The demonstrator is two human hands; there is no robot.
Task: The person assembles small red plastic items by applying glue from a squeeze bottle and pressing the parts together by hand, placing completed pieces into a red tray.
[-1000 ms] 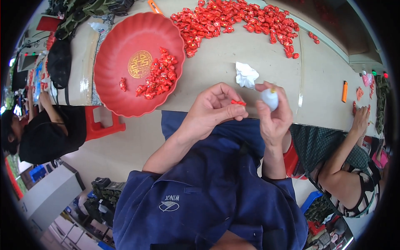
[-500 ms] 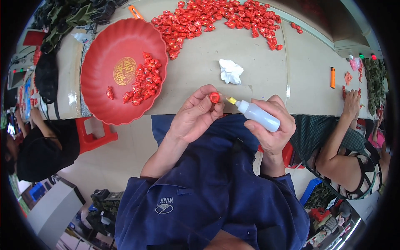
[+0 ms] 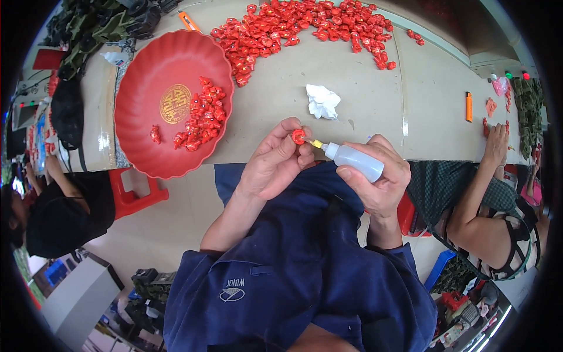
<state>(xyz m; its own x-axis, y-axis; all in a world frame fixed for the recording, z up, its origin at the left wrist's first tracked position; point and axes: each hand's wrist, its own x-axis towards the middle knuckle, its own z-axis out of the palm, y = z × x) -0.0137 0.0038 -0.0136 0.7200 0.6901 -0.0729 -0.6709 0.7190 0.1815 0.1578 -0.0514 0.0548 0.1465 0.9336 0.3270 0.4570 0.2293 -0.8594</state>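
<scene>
My left hand (image 3: 270,165) pinches small glossy red piece (image 3: 298,136); my right hand (image 3: 387,183) wraps translucent plastic squeeze bottle (image 3: 355,161), yellow-collared nozzle (image 3: 317,144) close. Risks: oversqueezing could flood piece; slack pinch, slip.

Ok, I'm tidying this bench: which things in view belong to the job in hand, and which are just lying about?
In the job:
red piece in left hand
squeeze bottle in right hand, yellow tip toward the piece
probably the red heap, the dish and its red pieces

Apparently lying about:
crumpled white tissue
orange tool beyond the dish
orange tool off to the right
</scene>
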